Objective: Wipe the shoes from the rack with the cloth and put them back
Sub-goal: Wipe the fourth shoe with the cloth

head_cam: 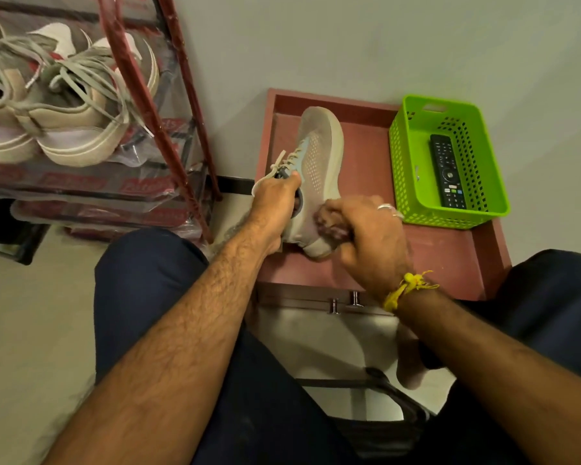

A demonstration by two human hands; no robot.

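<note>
With the left hand [275,199] gripping the shoe [319,156] at its collar and the right hand [366,229] clenching the cloth [329,223] against the heel, hard rubbing is risking twisting the shoe loose.

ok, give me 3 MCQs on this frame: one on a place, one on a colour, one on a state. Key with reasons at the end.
1. Where does the remote control lie?
A. on the shoe rack
B. in the basket
C. on the floor

2. What colour is that basket?
A. green
B. blue
C. white

3. What is the right hand doing?
A. resting empty on a knee
B. lifting the basket
C. gripping the cloth against the shoe

Key:
1 B, the remote lies on the basket's floor, inside its walls.
2 A, its perforated walls are bright green.
3 C, the fingers curl round the cloth at the shoe's heel, while the left hand holds the shoe at its opening.
</note>
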